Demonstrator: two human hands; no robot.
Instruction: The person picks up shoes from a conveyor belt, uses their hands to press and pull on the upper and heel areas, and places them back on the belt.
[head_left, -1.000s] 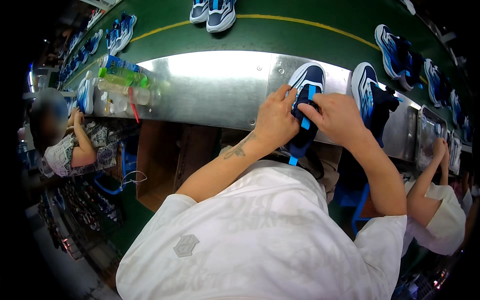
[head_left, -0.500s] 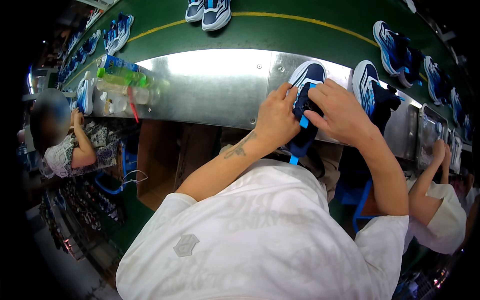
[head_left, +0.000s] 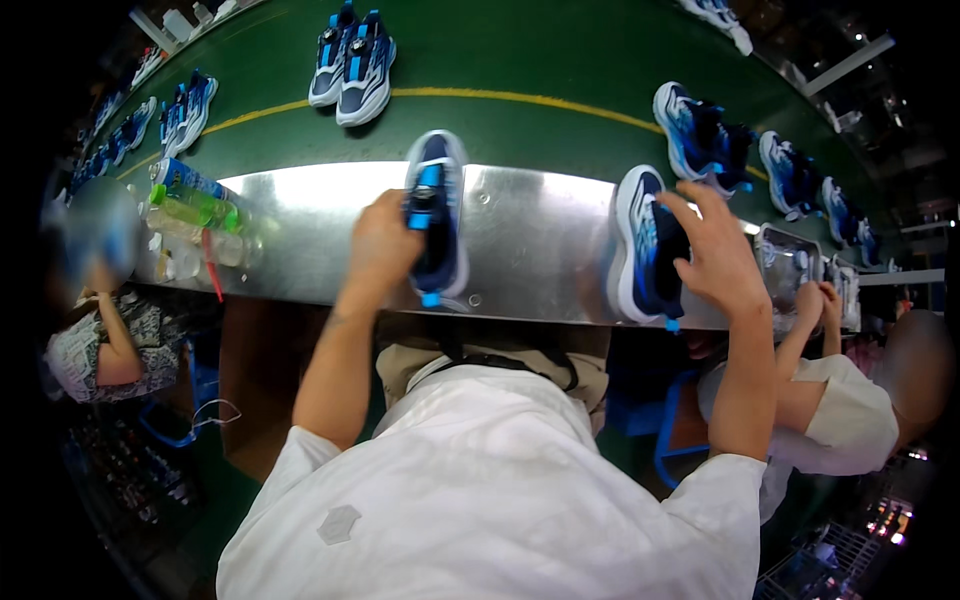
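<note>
A navy and white sneaker (head_left: 436, 255) is at the metal bench, its toe pointing away from me and a bright blue tab at its heel. My left hand (head_left: 385, 243) grips its left side near the collar, some fingertips hidden behind it. A dark round dial sits on the shoe's tongue. To the right, a second sneaker (head_left: 637, 240) of the same kind stands on the bench. Over that shoe's right side, my right hand (head_left: 722, 255) is open, thumb and fingers apart; whether it touches the shoe I cannot tell.
Beyond the metal bench (head_left: 320, 235) runs a green surface (head_left: 520, 130) with a yellow line, carrying a pair of sneakers (head_left: 355, 70) and more at right (head_left: 700, 140). Bottles (head_left: 195, 210) lie at left. A metal tray (head_left: 785, 262) stands at right. People sit on both sides.
My hands have parted. The left has carried the first sneaker leftward along the bench; the right has let go of it and moved to the second sneaker. The view has shifted.
</note>
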